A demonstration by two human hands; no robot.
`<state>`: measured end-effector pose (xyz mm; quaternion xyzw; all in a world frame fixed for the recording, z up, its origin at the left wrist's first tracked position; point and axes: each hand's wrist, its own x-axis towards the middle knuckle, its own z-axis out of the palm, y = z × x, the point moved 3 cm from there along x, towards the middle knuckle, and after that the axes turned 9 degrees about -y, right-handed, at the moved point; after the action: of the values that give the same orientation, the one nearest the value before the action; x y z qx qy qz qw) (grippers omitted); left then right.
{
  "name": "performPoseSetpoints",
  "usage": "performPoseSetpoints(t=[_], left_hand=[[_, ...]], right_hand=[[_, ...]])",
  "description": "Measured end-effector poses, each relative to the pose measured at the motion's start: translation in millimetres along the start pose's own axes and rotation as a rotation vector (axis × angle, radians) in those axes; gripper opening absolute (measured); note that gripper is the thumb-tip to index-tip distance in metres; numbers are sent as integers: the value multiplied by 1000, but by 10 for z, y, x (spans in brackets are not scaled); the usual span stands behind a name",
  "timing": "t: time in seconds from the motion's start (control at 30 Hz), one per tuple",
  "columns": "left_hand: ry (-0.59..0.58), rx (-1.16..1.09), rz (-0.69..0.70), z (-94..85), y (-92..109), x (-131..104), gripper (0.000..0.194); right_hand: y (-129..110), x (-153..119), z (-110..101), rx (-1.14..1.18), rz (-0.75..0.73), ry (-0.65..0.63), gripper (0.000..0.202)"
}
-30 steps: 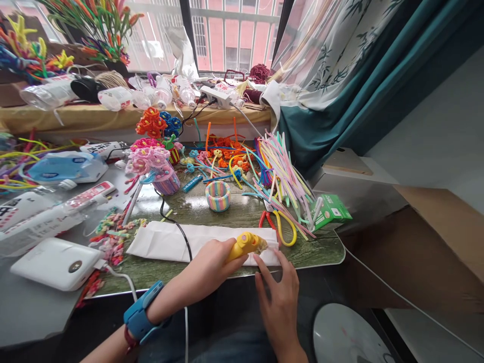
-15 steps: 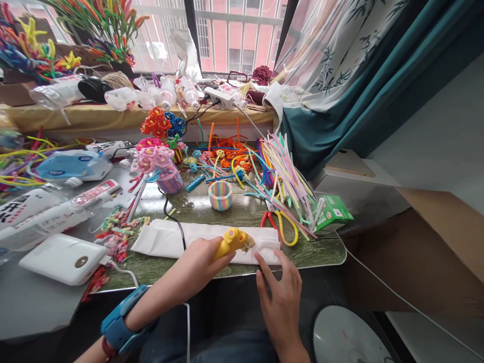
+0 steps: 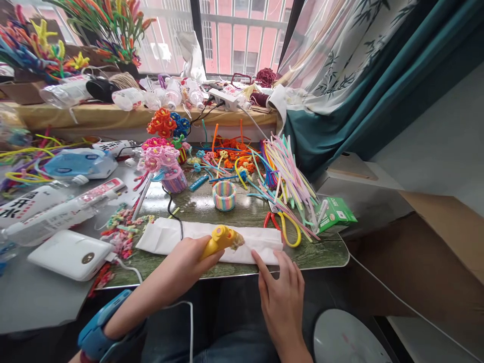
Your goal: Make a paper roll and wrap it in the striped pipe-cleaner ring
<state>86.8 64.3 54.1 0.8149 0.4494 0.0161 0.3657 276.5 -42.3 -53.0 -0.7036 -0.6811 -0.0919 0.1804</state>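
Rounded yellow glue gun (image 3: 218,242) moves away from your right hand (image 3: 282,290).
Your left hand (image 3: 188,263) clenches it; right fingers (image 3: 262,266) splay, released, over creased white sheet (image 3: 163,236).

Cup (image 3: 224,197) sits on tbl (image 3: 325,257) behind paper strip (image 3: 159,239), flower pot (image 3: 174,180) L, scissors (image 3: 283,227) R, pwr bank (image 3: 68,254) far L.

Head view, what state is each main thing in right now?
Yellow glue gun: held in left hand, tip facing right
Right hand: open
White sheet: folded, lying flat
Striped container: upright
Scissors: partly covered, blade opening unclear
Power bank: plugged in
Teal curtain: drawn aside
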Motion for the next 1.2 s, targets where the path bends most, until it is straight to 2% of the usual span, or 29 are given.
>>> performPoseSetpoints(t=[0.2, 0.53, 0.83, 1.2], left_hand=[[22, -9, -12, -34, -43, -54, 36], [18, 40, -49, -52, -115, -94, 39], [14, 82, -144, -163, -286, -245, 43], [80, 185, -247, -315, -471, -483, 43]], right_hand=[[-48, 26, -60, -57, -23, -41, 69], [-62, 43, -91, -90, -26, -42, 52], [16, 2, 24, -109, -61, -10, 58], [-6, -21, 3, -111, -46, -25, 53]])
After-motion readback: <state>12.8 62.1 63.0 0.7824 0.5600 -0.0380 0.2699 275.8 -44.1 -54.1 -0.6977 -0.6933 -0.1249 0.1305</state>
